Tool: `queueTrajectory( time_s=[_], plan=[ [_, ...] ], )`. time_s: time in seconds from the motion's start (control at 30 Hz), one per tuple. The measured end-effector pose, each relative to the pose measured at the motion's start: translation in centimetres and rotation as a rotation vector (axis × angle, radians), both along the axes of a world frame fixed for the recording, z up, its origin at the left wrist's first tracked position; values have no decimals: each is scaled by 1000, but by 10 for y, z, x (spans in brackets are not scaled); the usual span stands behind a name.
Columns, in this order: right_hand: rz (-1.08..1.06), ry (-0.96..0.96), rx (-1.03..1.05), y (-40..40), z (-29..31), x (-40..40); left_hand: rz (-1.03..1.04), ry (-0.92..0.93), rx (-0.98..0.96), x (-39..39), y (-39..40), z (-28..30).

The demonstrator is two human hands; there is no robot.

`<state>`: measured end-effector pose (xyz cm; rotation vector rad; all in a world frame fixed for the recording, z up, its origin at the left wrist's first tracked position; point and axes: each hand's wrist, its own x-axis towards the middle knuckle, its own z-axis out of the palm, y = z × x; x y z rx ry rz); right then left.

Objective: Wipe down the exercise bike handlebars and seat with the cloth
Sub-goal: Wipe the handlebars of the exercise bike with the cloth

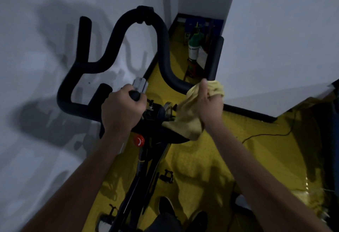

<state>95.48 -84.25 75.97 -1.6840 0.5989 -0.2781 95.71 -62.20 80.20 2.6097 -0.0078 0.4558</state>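
Note:
The black padded handlebars (161,48) of the exercise bike loop up in front of me, with side horns at left and right. My left hand (122,110) grips a short inner bar end near the centre clamp. A yellow cloth (187,118) is bunched around the right bend of the handlebar, just below the right horn (214,57); my right hand (209,103) grips it there, thumb up. Loose cloth hangs down over the stem. The seat is out of view.
A red knob (139,141) sits on the bike frame below the stem, with pedals (167,175) lower down. The floor is yellow. White walls stand close at left and right. A green-and-white bottle (195,48) stands in the far corner. A black cable (266,135) lies at right.

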Motion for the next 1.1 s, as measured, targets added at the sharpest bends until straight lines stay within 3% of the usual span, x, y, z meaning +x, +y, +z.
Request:
queueTrajectory(
  time_s=[0.13, 0.27, 0.37, 0.67, 0.9, 1.1],
  plan=[
    [87, -54, -120, -41, 29, 69, 69, 33, 13, 4, -2, -3],
    [14, -119, -210, -63, 84, 137, 136, 76, 48, 6, -4, 0],
    [-10, -111, -240, -59, 89, 147, 165, 74, 57, 5, -4, -1],
    [-87, -77, -118, -28, 30, 78, 169, 44, 58, 6, -4, -3],
    [5, 109, 232, -15, 1, 18, 125, 20, 72, 2, -5, -2],
    [-77, 163, 405, 20, -5, -40, 175, 52, 80, 3, -8, -1]
  ],
)
